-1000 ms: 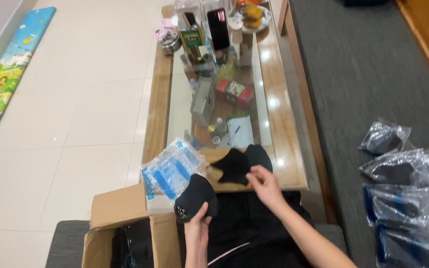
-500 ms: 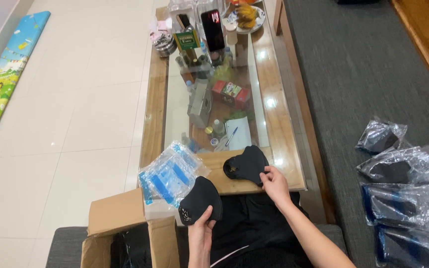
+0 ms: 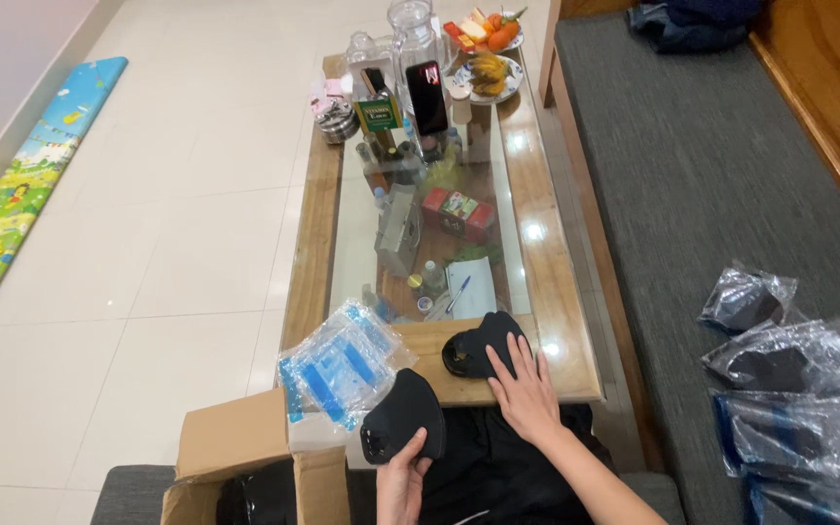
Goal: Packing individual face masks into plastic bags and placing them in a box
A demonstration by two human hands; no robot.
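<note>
Left hand (image 3: 402,478), low centre of frame: fingers curled around the lower edge of a black pad (image 3: 402,416), pad held up just above the lap. Right hand (image 3: 527,387), right of that: open, fingers spread flat, pressing on a second black pad (image 3: 478,345) lying on the near wooden edge of the coffee table (image 3: 556,292). No grip visible on this one, only palm-down contact.

Stack of clear bags with blue strips (image 3: 342,362) just left of both pads, overhanging the table's near left corner. Open cardboard box (image 3: 235,452) at lower left, dark contents inside. Further along the glass top, toward upper centre: upright phone (image 3: 427,95), glass jug (image 3: 412,34), plate of fruit (image 3: 488,73). At right edge, on the grey sofa cushion (image 3: 692,194): several bagged dark items (image 3: 789,389), well apart from the hands.
</note>
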